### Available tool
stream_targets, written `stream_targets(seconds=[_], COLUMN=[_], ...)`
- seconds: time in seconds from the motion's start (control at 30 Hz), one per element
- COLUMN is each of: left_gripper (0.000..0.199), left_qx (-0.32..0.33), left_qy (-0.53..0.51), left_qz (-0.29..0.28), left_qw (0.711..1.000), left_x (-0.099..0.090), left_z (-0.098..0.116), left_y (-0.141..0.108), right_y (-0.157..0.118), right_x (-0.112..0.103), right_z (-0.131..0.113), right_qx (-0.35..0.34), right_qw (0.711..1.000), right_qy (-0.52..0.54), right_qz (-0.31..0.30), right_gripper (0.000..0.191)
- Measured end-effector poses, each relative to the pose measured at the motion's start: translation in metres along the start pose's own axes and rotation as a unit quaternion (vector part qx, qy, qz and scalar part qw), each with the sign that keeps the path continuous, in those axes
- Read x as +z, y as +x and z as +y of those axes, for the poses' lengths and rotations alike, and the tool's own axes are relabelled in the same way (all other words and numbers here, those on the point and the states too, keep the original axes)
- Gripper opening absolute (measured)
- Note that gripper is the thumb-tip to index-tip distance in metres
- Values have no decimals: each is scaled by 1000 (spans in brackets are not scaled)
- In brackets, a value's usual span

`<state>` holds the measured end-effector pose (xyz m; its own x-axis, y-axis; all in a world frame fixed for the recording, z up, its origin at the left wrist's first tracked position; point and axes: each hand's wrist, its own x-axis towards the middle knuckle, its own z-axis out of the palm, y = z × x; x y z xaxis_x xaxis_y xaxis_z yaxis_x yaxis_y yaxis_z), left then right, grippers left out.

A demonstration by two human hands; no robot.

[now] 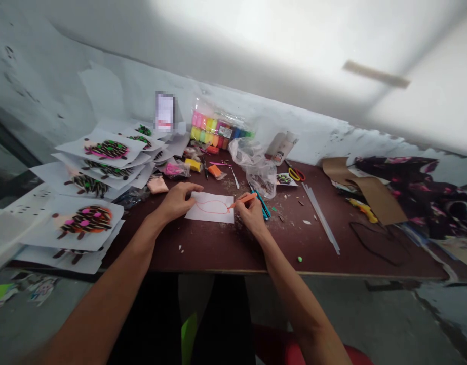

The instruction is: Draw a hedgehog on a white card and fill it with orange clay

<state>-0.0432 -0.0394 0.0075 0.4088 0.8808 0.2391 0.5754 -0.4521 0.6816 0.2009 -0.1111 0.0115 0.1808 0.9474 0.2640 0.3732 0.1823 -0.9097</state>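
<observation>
Orange marker (243,201) pinched in the right hand (250,213), tip on white paper (209,215); the open left hand (176,201) rests at the sheet's edge on the brown table (218,248).

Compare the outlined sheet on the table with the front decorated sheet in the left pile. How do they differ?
The outlined sheet bears only a thin orange oval outline; the front decorated sheet has a filled design of dark strips and pink pieces on orange. The outlined sheet lies alone, while the decorated one overlaps a lower sheet. Both are white paper with a rounded shape.
</observation>
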Motion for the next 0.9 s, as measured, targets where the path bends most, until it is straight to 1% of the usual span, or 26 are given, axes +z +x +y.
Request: stream_targets(seconds=[0.13,0.23,0.37,0.5,0.57,0.63,0.7,0.77,0.9], left_gripper=[55,49,37,33,32,31,30,31,31], left_qx=[-5,-10,-12,-15,-15,-13,-9,-4,1], left_qy=[15,31,72,113,119,125,136,135,82], left_qz=[-10,4,19,8,2,-7,-23,-35,-11], left_qw=[1000,999,997,993,993,992,990,990,997], left_x=[-1,1,6,9,8,6,4,1,0], left_z=[-5,-11,-18,-20,-19,-19,-20,-20,-19], left_y=[-1,1,5,10,12,14,18,23,27], right_y=[1,1,7,23,30,34,33,30,21], right_x=[6,11,15,20,25,30,34,35,31], right_z=[-4,-11,-20,-23,-20,-15,-10,-6,-5], right_qx=[11,-3,-25,-21,-13,1,10,8,-12], right_qw=[999,999,998,994,995,997,997,998,998], right_qy=[28,30,7,-23,-14,12,30,28,-3], right_qz=[-15,-26,-61,-101,-99,-83,-64,-59,-55], right_gripper=[18,21,15,12,12,13,16,19,18])
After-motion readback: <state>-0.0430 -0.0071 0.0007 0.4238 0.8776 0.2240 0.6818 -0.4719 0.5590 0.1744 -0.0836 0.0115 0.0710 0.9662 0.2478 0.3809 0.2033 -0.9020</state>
